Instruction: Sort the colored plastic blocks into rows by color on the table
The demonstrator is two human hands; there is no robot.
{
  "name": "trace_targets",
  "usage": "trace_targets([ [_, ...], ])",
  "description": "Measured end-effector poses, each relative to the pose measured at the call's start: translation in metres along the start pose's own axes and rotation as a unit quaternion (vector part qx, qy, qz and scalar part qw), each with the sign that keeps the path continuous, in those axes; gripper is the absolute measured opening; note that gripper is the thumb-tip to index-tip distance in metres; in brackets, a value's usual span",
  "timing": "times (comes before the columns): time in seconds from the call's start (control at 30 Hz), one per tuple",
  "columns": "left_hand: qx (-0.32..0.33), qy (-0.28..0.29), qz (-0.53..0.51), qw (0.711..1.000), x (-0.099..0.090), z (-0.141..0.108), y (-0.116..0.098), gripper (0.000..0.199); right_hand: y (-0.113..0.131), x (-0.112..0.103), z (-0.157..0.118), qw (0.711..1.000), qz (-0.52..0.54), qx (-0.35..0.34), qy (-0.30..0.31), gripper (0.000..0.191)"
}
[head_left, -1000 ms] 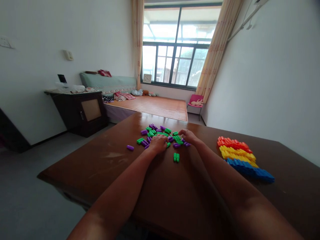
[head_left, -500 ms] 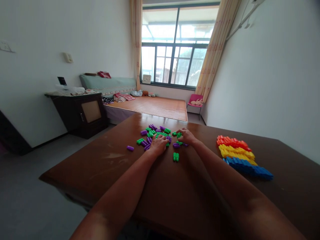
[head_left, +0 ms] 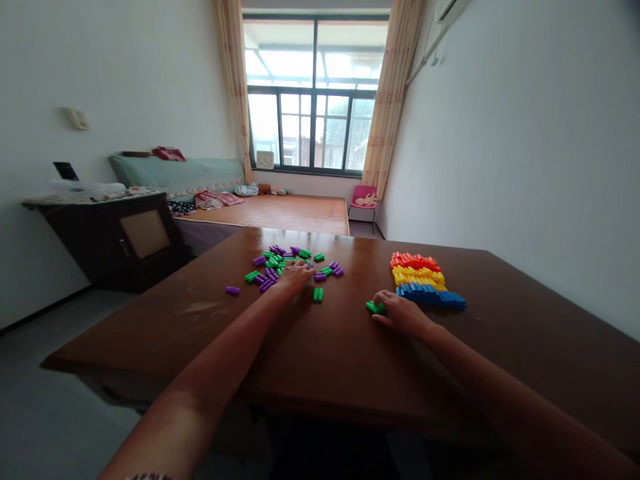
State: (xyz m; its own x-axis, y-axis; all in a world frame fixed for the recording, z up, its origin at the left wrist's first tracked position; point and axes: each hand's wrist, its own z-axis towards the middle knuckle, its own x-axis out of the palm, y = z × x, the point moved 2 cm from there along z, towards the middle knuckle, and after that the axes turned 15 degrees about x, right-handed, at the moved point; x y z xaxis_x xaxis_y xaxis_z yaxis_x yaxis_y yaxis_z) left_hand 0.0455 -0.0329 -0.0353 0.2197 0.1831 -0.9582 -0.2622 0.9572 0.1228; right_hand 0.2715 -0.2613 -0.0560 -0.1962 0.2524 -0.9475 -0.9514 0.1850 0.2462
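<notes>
Purple and green pieces lie in a loose pile (head_left: 273, 267) on the brown table (head_left: 345, 340). My left hand (head_left: 296, 277) rests on the right side of this pile with its fingers spread; what is under the palm is hidden. Nearer the front, a green pair (head_left: 318, 295) stands apart. My right hand (head_left: 395, 312) curls round some green pieces (head_left: 376, 307) on the table top, just left of the blue row. Red (head_left: 415, 261), yellow (head_left: 419, 277) and blue (head_left: 430, 295) pieces form rows at the right.
One purple piece (head_left: 233, 291) lies alone left of the pile. Past the table's far edge are a bed (head_left: 280, 212) and a pink chair (head_left: 363, 198). A dark cabinet (head_left: 115, 240) stands at the left.
My right hand has gone from the pile towards the blue row, bringing green pieces with it. My left hand stays at the pile. The view has turned to the right.
</notes>
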Motion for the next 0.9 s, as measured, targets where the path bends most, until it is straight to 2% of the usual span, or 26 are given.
trace_targets([
  [0.1,0.081,-0.008,-0.059,0.995,-0.011,0.018,-0.035,0.043,-0.01,0.006,-0.006,0.998,0.063,-0.008,0.006,0.019],
  [0.2,0.174,-0.022,-0.121,0.977,-0.015,0.035,-0.08,0.042,-0.02,0.007,-0.006,0.995,0.102,-0.007,0.011,0.009],
  [0.33,0.24,-0.029,-0.187,0.952,-0.001,0.054,-0.134,0.041,-0.045,0.0,-0.017,0.992,0.115,0.043,0.009,0.012],
  [0.43,0.245,-0.036,-0.224,0.943,0.012,0.069,-0.161,0.045,-0.076,-0.007,-0.033,0.986,0.127,0.106,-0.012,0.019],
  [0.6,0.267,-0.017,-0.304,0.914,0.016,0.092,-0.181,0.048,-0.118,-0.011,-0.057,0.959,0.215,0.181,-0.036,0.033],
  [0.7,0.195,-0.017,-0.287,0.938,0.018,0.098,-0.181,0.036,-0.125,-0.009,-0.061,0.953,0.241,0.183,-0.029,0.046],
  [0.8,0.109,-0.019,-0.257,0.96,0.027,0.099,-0.183,0.044,-0.124,-0.008,-0.059,0.961,0.22,0.167,-0.023,0.042],
  [0.9,0.102,-0.031,-0.253,0.962,0.035,0.103,-0.191,0.036,-0.122,-0.008,-0.056,0.965,0.201,0.163,-0.033,0.037],
])
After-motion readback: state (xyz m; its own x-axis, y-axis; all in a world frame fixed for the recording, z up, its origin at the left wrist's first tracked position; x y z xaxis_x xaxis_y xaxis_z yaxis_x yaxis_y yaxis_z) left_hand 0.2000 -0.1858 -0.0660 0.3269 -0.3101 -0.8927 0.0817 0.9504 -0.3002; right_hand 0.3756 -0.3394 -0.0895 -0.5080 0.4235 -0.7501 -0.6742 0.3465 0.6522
